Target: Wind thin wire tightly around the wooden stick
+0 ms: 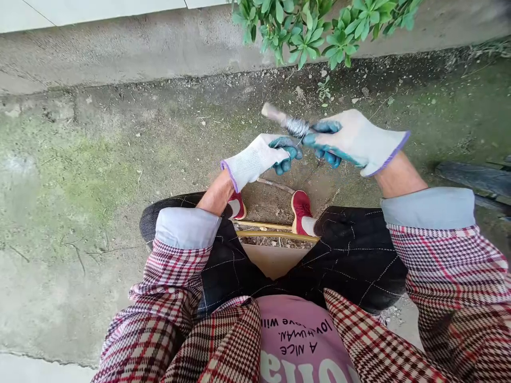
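Observation:
Both my hands wear white work gloves with teal-coated fingers. My right hand is closed around a short wooden stick with thin silver wire wound round its middle, held out above my knees. My left hand is curled just below and left of the coil, its fingertips pinched together close to the wire's loose end; what they grip is too thin to see. I sit on a stool, with my red shoes on the ground beneath my hands.
A green leafy shrub hangs over the dirt and mossy concrete ahead. A low concrete kerb runs along the far side. Dark slabs lie at the right. A thin rod lies between my shoes. The stool's yellow rungs show between my knees.

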Demonstrator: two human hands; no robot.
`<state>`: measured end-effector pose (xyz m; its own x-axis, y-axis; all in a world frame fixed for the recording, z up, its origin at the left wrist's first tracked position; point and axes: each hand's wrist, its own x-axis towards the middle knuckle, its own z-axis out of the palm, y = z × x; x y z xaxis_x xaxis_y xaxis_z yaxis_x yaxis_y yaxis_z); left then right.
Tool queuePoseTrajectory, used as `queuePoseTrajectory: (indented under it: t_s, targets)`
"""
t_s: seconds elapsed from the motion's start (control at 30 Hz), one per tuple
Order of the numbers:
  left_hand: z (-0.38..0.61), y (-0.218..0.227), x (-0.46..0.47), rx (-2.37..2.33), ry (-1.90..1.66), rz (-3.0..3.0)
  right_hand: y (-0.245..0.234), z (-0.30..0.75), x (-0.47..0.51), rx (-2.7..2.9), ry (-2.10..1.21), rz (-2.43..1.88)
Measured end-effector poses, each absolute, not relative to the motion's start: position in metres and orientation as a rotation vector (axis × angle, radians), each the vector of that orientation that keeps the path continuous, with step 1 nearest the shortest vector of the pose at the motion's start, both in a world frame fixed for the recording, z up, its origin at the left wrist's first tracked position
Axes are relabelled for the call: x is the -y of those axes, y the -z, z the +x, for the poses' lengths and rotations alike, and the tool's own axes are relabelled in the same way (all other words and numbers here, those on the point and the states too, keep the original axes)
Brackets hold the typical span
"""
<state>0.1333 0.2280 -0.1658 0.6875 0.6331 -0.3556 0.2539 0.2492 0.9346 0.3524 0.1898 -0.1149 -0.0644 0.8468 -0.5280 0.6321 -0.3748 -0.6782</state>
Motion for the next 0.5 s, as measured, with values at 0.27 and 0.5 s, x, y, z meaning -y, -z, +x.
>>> queuePoseTrajectory:
  t_s: [0.27,0.5]
  targets:
    - [0.128,0.171,-0.242,-0.886,-0.412,1.295,0.104,0.36,-0.181,1.301,-1.881,-1.405]
    - [0.126,0.164,-0.243,-1.032,-0.242,1.524,0.128,0.372,-0.184,1.944,-2.003,-1.533]
